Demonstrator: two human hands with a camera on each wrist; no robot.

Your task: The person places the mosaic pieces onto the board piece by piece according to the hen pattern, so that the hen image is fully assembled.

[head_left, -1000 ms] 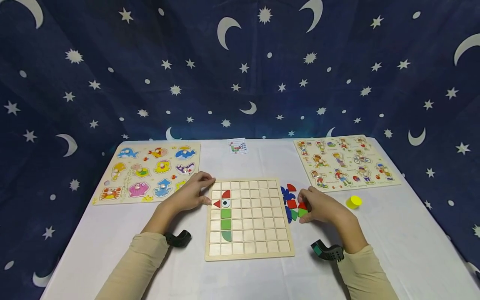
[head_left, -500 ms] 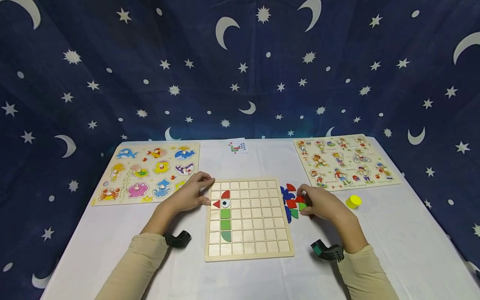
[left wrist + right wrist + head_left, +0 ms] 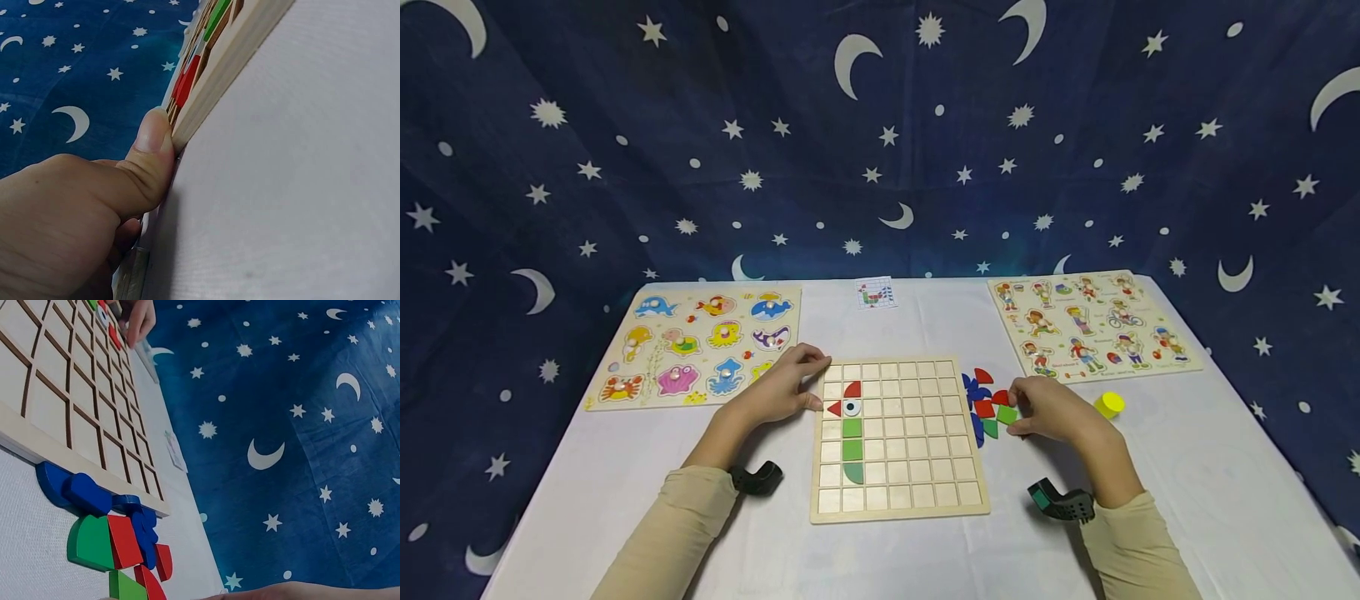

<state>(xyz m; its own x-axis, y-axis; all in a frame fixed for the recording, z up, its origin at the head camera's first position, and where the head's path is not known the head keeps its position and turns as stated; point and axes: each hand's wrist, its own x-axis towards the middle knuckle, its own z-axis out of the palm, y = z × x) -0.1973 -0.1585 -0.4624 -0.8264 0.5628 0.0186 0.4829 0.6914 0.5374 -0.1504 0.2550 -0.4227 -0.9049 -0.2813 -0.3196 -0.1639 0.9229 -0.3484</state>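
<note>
A wooden grid board (image 3: 921, 508) lies on the white table. In its left part sit a red quarter piece (image 3: 852, 389), a red triangle (image 3: 834, 408), a round eye piece (image 3: 852, 407), two green squares and a green quarter piece (image 3: 853, 472). My left hand (image 3: 781, 385) touches the board's left edge, thumb against its side in the left wrist view. Just right of the loose pieces is my right hand (image 3: 1051, 408), thumb and index apart, fingertips beside a light green square (image 3: 1007, 415) and a red piece (image 3: 1001, 397). Little of it shows in the right wrist view.
Blue pieces (image 3: 89, 494), a red square (image 3: 984, 409) and a green piece (image 3: 91, 542) lie along the board's right side. Sea-animal (image 3: 655, 350) and children (image 3: 1060, 342) puzzles flank the back. A yellow cylinder (image 3: 1109, 405) and a picture card (image 3: 876, 292) also lie there.
My right hand has drawn back slightly to the right, and its thumb and index no longer cover the light green square. The left hand and the board have stayed in place.
</note>
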